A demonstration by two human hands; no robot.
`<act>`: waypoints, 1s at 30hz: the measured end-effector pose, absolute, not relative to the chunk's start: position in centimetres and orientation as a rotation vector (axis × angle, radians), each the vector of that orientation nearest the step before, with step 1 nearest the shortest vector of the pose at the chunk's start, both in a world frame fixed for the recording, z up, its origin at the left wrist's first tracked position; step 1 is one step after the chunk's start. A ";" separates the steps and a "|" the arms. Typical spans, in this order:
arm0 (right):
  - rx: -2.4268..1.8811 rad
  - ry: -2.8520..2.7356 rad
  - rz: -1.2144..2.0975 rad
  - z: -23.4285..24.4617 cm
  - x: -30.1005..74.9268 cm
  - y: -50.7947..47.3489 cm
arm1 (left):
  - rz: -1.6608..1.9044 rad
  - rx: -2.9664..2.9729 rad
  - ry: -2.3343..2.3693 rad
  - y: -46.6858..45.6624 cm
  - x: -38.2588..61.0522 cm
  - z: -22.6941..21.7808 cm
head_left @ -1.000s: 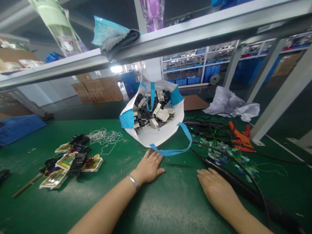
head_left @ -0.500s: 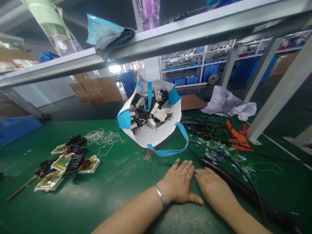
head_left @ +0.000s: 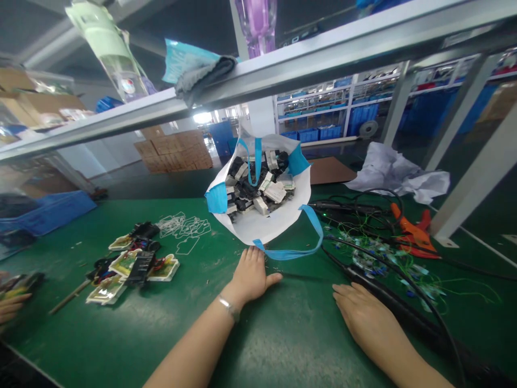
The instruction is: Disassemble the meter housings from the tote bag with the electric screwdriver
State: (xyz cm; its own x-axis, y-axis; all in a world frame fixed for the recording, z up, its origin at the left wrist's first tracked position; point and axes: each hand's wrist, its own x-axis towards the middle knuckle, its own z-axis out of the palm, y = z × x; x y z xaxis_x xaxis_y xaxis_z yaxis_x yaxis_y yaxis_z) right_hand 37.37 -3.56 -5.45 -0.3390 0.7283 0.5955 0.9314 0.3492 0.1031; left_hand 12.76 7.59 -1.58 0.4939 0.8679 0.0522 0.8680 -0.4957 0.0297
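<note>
My left hand (head_left: 251,275) lies flat on the green table (head_left: 169,323), fingers stretched out, its fingertips just below the white bag (head_left: 262,229) with blue handles. The bag stands open and holds several black and white electrical parts (head_left: 258,186). My right hand (head_left: 361,318) rests flat and open on the table to the right, beside a thick black cable (head_left: 399,312). Neither hand holds anything.
Circuit boards with black parts (head_left: 129,267) lie at the left. White wire loops (head_left: 183,229) sit behind them. Tangled cables, green wires and orange clips (head_left: 410,231) fill the right. Another person's hand (head_left: 10,307) shows at the left edge. A metal shelf (head_left: 283,64) hangs overhead.
My left hand has slid back left and forward, from beside my right hand to the front of the bag. My right hand stays where it was.
</note>
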 end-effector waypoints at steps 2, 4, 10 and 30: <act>-1.415 -2.190 -0.650 -5.4 37.4 -3.5 | -0.172 -2.623 -1.787 6.2 9.8 -2.4; -1.393 -2.213 -0.685 -5.3 37.4 -3.4 | -0.301 -2.418 -2.081 5.4 6.8 -3.4; -1.386 -2.223 -0.731 -5.3 37.5 -3.3 | -0.455 -2.247 -2.351 7.5 3.9 -4.9; -1.420 -2.131 -0.663 -5.4 37.4 -3.4 | -2.775 -2.202 -2.897 5.9 9.6 6.2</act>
